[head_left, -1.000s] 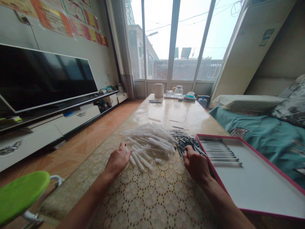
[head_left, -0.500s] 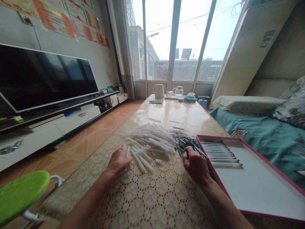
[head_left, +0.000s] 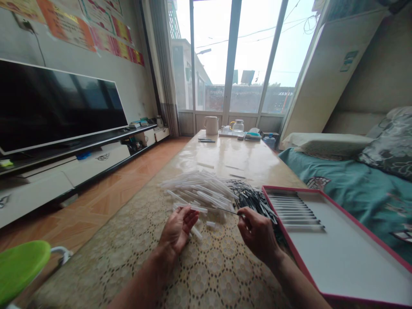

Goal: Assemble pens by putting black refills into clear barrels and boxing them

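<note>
White tube (head_left: 200,209) and thin dark rod (head_left: 228,210) held apart, left of pink-rimmed tray (head_left: 354,246).

Left hand (head_left: 177,229), well left of tray: palm partly up, fingers closed on the tube; loose white tubes (head_left: 198,186) heaped on the tray's left. Patterned tablecloth (head_left: 222,274) fills the gap leftward of the tray. Black rods (head_left: 252,199) heaped by its left edge, contact unclear. Right hand (head_left: 257,234), just left of that edge, pinches the rod. Dark-tipped tubes (head_left: 298,210) rowed inside tray's left side; white floor exposed to their right.
</note>
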`<act>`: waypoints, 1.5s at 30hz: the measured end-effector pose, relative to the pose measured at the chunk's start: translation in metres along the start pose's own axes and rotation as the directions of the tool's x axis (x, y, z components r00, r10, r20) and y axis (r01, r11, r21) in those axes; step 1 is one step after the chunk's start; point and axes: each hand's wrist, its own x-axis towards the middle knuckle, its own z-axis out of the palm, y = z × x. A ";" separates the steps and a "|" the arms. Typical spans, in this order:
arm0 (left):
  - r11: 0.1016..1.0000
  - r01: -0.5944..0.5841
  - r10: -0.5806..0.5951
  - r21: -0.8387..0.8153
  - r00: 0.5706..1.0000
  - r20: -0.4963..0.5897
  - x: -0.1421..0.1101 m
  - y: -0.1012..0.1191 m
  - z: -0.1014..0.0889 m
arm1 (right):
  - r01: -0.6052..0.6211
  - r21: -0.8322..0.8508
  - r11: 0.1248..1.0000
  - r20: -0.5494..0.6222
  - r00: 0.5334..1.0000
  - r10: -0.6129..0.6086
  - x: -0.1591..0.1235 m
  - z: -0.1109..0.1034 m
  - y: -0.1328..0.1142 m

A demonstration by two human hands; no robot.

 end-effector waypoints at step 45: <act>0.987 -0.065 0.071 -0.147 0.997 0.037 -0.003 -0.005 -0.002 | 0.045 0.112 0.993 -0.036 0.998 -0.041 -0.006 0.006 -0.002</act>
